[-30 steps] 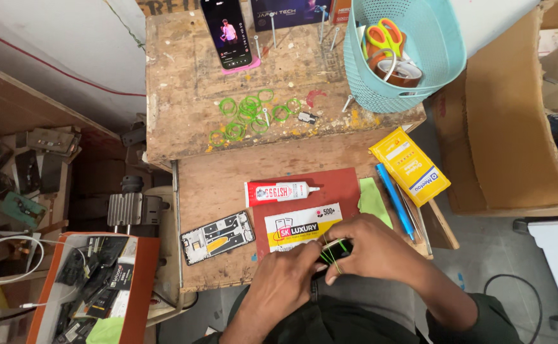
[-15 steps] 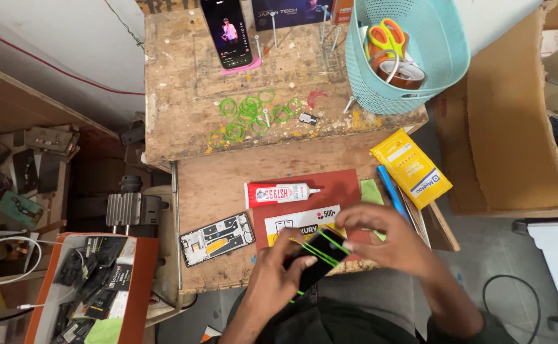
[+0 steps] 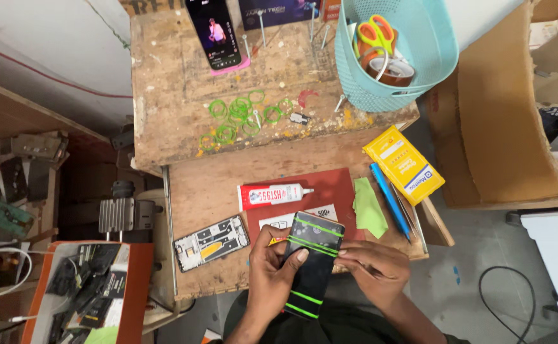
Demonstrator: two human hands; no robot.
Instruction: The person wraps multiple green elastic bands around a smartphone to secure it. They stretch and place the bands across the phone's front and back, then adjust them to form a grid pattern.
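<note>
A black phone point(image 3: 312, 262) wrapped crosswise with several green rubber bands is held over the front edge of the wooden bench point(image 3: 202, 185). My left hand point(image 3: 270, 274) grips its left side, thumb resting on the screen. My right hand point(image 3: 374, 271) holds its right edge with the fingertips at the bands. A red and white glue tube point(image 3: 271, 194) lies just beyond on a red mat point(image 3: 336, 188). An opened phone frame point(image 3: 210, 243) lies to the left of my left hand.
Loose green rubber bands point(image 3: 237, 114) lie on the raised wooden block, with a lit phone point(image 3: 213, 30) leaning behind them. A teal basket point(image 3: 419, 57) holds scissors and tape. A yellow box point(image 3: 403, 164), blue pen point(image 3: 390, 200) and green cloth point(image 3: 368, 209) lie right. A parts box point(image 3: 88, 290) stands lower left.
The phone has come up from between my hands near my lap and now lies flat, screen up, with the green bands stretched across it. Both hands have shifted to its sides.
</note>
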